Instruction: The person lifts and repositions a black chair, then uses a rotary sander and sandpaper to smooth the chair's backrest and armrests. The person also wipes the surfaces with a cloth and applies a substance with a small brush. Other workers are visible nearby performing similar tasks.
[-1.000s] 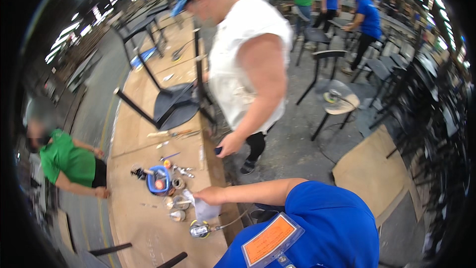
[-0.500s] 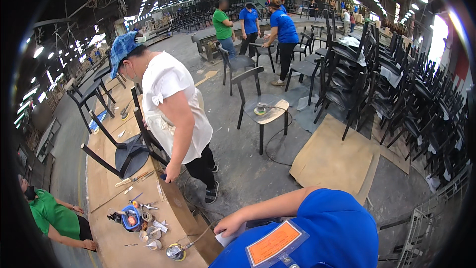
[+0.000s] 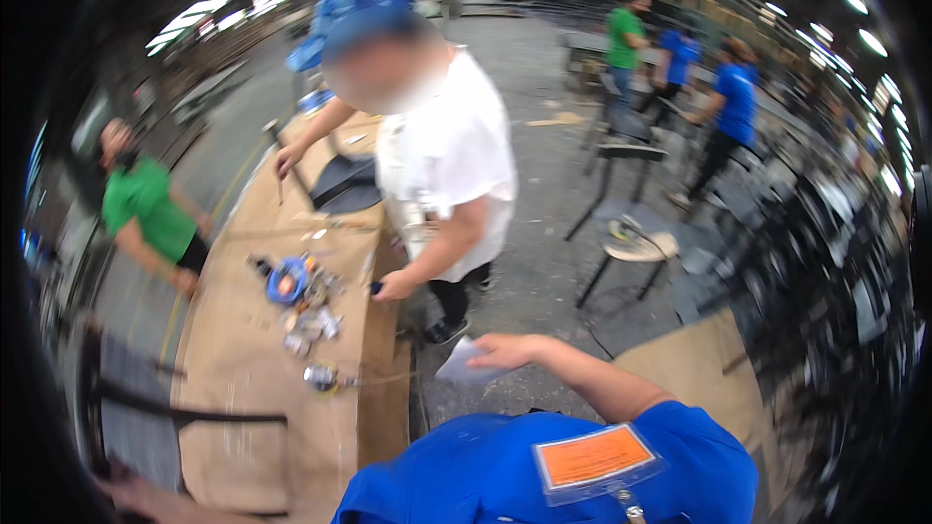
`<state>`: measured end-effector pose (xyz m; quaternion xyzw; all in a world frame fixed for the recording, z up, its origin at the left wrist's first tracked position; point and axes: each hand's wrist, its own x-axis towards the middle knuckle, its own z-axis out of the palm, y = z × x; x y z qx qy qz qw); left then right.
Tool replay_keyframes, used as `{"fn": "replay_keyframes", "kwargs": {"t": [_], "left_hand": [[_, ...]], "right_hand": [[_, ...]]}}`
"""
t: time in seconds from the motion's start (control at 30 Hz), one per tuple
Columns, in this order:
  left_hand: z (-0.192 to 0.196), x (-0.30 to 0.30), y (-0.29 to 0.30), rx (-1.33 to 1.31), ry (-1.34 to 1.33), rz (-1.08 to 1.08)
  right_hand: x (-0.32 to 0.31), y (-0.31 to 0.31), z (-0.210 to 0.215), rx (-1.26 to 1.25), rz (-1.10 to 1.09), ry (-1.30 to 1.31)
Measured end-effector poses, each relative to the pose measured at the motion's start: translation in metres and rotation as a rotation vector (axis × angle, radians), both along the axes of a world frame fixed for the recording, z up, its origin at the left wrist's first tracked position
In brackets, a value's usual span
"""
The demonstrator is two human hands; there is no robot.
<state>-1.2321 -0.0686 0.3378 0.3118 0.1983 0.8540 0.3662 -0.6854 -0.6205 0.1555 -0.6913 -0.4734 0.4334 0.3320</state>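
My right hand (image 3: 512,351) is closed on a thin white sheet (image 3: 460,361), paper or cloth, held out beyond the table's edge. At the lower left my left hand (image 3: 124,487) reaches to a dark chair (image 3: 141,412) and seems to touch its frame; motion blur hides the fingers. That chair stands at the near left end of the brown-covered worktable (image 3: 243,344). On the table, between my hands, lies a round sander (image 3: 322,376) with a hose. Beyond it sits a blue container (image 3: 288,279) with small jars and tools around it.
A person in white (image 3: 456,136) stands across the table by an upturned black chair (image 3: 347,184). Someone in green (image 3: 150,209) is at the table's left side. A chair with a pale seat (image 3: 641,245) and stacked dark chairs (image 3: 835,281) stand to the right, near a cardboard sheet (image 3: 694,364).
My view has swung left, bringing my left hand and the near dark chair into sight. My right hand has stretched forward with the white sheet. The person in white has turned toward me.
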Motion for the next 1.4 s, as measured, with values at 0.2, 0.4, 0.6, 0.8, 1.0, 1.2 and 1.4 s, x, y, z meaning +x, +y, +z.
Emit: {"fn": "replay_keyframes", "kwargs": {"t": [0.2,0.4,0.6,0.8,1.0,1.2,1.4], "left_hand": [[-0.015,0.045,-0.176,-0.009,-0.036,-0.158],[-0.02,0.098,-0.325,-0.143,-0.054,-0.319],[-0.044,0.111,-0.425,-0.221,0.045,-0.587],[-0.074,0.127,-0.502,-0.327,0.054,-0.695],[-0.111,0.125,-0.556,-0.43,-0.011,-0.921],[-0.154,0.133,-0.593,-0.661,-0.393,-0.961],[-0.174,0.132,-0.604,-0.811,-0.128,-0.9]], "right_hand": [[0.035,-0.017,0.038,0.121,0.136,0.008],[0.021,0.007,0.103,0.35,0.528,0.0],[-0.026,0.016,0.196,0.991,0.74,-0.349],[-0.089,0.039,0.233,1.208,0.864,-0.78],[-0.151,0.069,0.187,0.788,1.31,-0.742],[-0.281,0.016,0.124,0.946,1.445,-0.388],[-0.296,0.005,0.107,0.556,1.413,-0.213]]}}
